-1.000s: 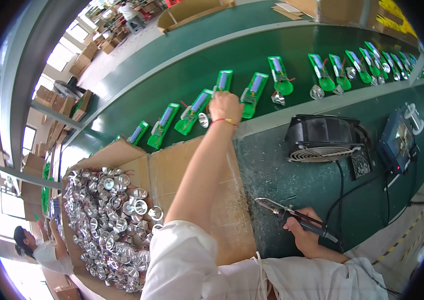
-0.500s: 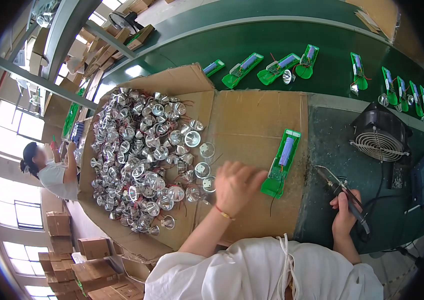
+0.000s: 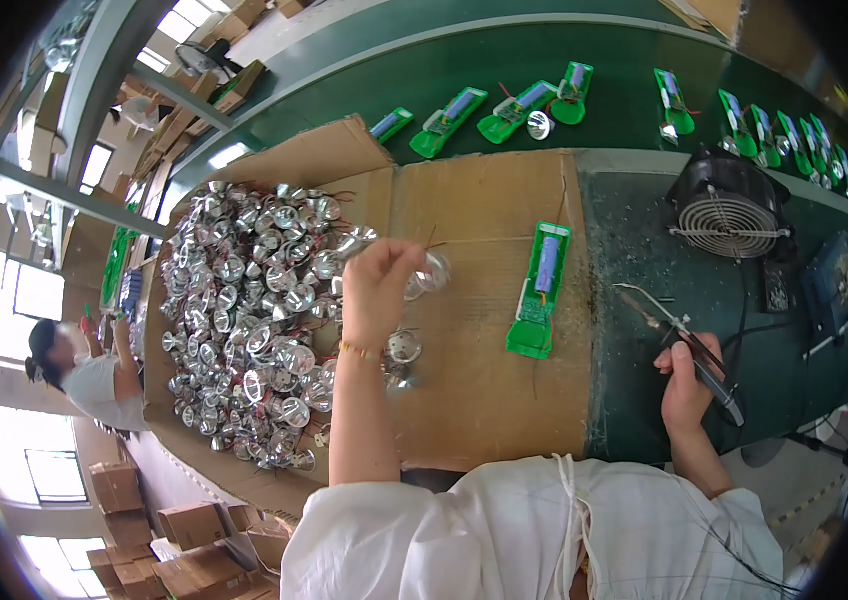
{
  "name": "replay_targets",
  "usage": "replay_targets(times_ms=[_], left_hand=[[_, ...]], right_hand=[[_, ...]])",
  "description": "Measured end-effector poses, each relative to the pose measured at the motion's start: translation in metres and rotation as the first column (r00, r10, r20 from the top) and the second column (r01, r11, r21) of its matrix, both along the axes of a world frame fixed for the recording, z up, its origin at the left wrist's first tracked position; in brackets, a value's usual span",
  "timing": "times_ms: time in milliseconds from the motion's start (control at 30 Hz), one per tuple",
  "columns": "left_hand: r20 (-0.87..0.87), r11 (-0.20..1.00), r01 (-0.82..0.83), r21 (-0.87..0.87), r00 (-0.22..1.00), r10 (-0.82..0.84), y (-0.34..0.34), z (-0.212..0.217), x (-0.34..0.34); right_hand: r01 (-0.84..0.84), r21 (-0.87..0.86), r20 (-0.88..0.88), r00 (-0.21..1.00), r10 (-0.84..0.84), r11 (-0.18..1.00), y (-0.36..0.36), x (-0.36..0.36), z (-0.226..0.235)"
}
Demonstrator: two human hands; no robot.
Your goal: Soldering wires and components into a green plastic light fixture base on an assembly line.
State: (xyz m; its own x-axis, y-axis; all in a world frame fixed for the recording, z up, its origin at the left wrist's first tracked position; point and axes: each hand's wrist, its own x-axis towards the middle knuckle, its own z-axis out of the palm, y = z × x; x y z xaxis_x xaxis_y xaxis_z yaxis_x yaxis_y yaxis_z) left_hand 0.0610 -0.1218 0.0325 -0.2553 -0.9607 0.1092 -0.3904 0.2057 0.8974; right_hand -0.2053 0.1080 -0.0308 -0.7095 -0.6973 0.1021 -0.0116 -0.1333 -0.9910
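Observation:
My left hand (image 3: 376,290) is raised at the right edge of a heap of silver lamp reflectors (image 3: 254,290). Its fingers are pinched on one reflector (image 3: 431,272), blurred by motion, with thin wires sticking up by the fingertips. Lying on the cardboard to the right is an open green lamp housing (image 3: 534,320) with a blue-violet battery cell (image 3: 548,265) in its upper part. Over the dark green mat, my right hand (image 3: 686,388) grips a soldering iron (image 3: 712,375), its bent tip pointing up and left toward the housing.
A black fan (image 3: 729,205) with a round wire guard stands at the far right, beside a blue box-shaped unit (image 3: 834,275). Several green housings (image 3: 449,122) line the far green bench. Cardboard walls (image 3: 289,165) border the heap. Another person (image 3: 94,375) works at the left.
My left hand has moved away from the housing, up and left to the heap's edge, and pinches a reflector. The right hand still holds the iron. The whole view has shifted slightly.

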Motion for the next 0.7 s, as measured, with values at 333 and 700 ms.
replay_targets(times_ms=[333, 700], left_hand=[[0.189, 0.982, 0.188, 0.028, 0.963, -0.19, 0.084, -0.038, -0.04], [0.193, 0.98, 0.193, -0.049, 0.965, -0.18, 0.087, -0.046, -0.047]], right_hand=[[-0.344, 0.097, -0.243, 0.902, 0.358, 0.934, -0.013, 0.038, 0.018], [-0.309, 0.078, -0.185, 0.93, 0.318, 0.948, -0.02, 0.046, 0.016]])
